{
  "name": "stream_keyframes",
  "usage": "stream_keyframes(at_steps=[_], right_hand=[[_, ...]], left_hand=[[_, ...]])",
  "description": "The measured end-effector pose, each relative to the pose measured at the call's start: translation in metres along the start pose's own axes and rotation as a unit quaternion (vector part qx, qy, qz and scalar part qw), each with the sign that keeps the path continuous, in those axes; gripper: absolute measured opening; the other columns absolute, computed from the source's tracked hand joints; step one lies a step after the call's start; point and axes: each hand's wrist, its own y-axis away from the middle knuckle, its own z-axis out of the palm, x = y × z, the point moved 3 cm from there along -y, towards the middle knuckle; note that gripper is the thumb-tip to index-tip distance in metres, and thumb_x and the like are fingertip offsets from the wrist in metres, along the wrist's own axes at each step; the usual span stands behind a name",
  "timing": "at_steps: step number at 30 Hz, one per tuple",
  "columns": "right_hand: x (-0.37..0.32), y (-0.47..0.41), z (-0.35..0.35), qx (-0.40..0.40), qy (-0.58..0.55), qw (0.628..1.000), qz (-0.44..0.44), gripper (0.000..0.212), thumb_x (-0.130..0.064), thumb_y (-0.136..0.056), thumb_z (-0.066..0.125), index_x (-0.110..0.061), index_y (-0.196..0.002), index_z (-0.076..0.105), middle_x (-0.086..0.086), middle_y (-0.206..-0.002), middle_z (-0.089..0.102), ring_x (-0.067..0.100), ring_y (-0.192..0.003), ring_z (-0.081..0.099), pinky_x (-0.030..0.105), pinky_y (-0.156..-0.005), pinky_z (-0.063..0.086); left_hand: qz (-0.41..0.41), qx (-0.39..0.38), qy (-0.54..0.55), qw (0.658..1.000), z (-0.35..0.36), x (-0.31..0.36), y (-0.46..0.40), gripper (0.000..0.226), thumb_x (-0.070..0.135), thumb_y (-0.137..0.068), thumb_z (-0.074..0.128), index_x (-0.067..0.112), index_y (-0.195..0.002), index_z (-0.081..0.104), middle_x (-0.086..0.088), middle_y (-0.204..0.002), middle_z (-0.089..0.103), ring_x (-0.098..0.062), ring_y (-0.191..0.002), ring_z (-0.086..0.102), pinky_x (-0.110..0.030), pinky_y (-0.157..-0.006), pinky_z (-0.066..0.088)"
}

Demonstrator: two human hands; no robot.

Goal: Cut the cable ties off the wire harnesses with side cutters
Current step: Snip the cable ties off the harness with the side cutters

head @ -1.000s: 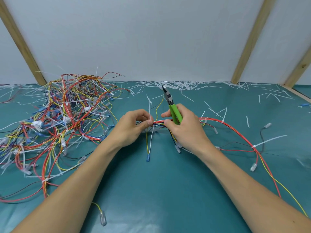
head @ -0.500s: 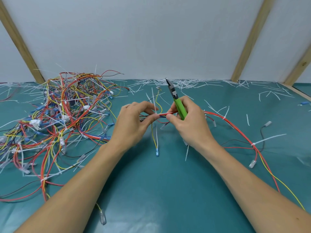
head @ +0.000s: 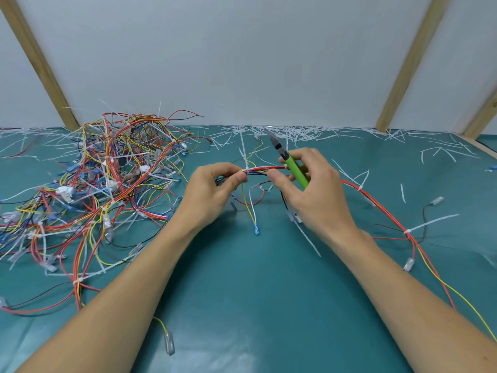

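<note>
A: Status on the wire bundle [head: 258,169]?
B: Held up off the green worktop [head: 255,292], stretched between both hands. Left hand [head: 212,192] pinches it with thumb and fingers [head: 242,176] right at a white cable tie [head: 245,168] whose tail sticks up away from the person. Right hand [head: 312,192] pinches the same bundle just right of that tie.

A: Cutters?
B: Side cutters [head: 289,160], green handles, also in the right hand, its fingers curled round the handles. Tip points up and away from the bundle, not touching the tie. Can't tell if the blades are apart.

A: Rest of that bundle?
B: Red and yellow wires run right from the right hand, arc down across the worktop toward the near right edge. Another white tie [head: 430,223] sits on that run. A yellow wire with a blue terminal [head: 256,228] hangs below the bundle, between the hands.

A: Anything else?
B: Big tangled pile of wires [head: 107,184] left of the bundle, many white ties on it. Cut tie scraps [head: 309,133] litter the worktop beyond the bundle, along the white wall [head: 242,57].
</note>
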Motion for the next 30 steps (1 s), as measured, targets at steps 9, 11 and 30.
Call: stream_keyframes(at_steps=[9, 11, 30], right_hand=[[0.004, -0.005, -0.008, -0.050, 0.155, 0.984, -0.068, 0.036, -0.059, -0.091, 0.067, -0.026, -0.105, 0.067, -0.010, -0.095, 0.062, 0.017, -0.092, 0.056, 0.042, -0.087, 0.047], [0.005, -0.005, -0.007, -0.048, 0.177, 0.980, -0.071, 0.037, -0.059, -0.088, 0.069, -0.027, -0.107, 0.068, -0.010, -0.098, 0.063, 0.018, -0.096, 0.056, 0.040, -0.088, 0.043], [0.001, -0.002, 0.001, -0.025, -0.210, 0.954, 0.212, 0.049, -0.053, -0.103, 0.051, -0.014, -0.088, 0.076, 0.008, -0.070, 0.074, 0.026, -0.053, 0.070, 0.031, -0.049, 0.057]], left_hand=[[0.052, 0.095, -0.130, 0.986, -0.003, -0.001, -0.002, 0.015, 0.030, -0.094, 0.069, 0.022, -0.102, 0.079, 0.006, -0.082, 0.063, -0.024, -0.088, 0.047, -0.049, -0.086, 0.042], [0.045, 0.099, -0.125, 0.986, -0.004, -0.001, -0.003, 0.015, 0.030, -0.094, 0.068, 0.023, -0.103, 0.078, 0.003, -0.084, 0.065, -0.025, -0.090, 0.048, -0.049, -0.087, 0.041], [-0.125, 0.051, -0.007, 0.991, 0.009, -0.007, 0.000, 0.031, 0.042, -0.097, 0.058, 0.017, -0.082, 0.069, 0.013, -0.048, 0.047, -0.005, -0.052, 0.044, -0.029, -0.059, 0.033]])
